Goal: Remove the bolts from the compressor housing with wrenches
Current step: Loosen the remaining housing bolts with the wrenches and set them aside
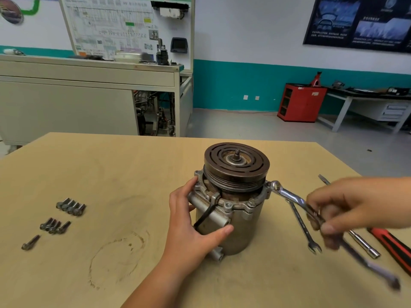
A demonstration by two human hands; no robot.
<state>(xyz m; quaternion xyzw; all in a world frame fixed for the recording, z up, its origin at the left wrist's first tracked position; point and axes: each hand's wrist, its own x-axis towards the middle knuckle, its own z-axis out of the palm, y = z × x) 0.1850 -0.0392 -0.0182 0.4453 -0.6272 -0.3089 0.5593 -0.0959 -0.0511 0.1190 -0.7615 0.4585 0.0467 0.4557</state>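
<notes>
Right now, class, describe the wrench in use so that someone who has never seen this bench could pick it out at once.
Find the compressor standing in the middle of the wooden table. On its right side a shiny wrench slopes down into the right hand. Unlike the open-ended spanner lying flat beside it, its ring end is raised onto the compressor's flange.

1. I see the grey cylindrical metal compressor housing (240, 221) standing on the pale wooden table (111, 174).
2. Well left of it lie dark steel bolts (71, 206).
3. Right of it lie a slim steel spanner (304, 230), a steel tube wrench (364, 245) and, outermost, a red-handled tool (393, 243).
</notes>
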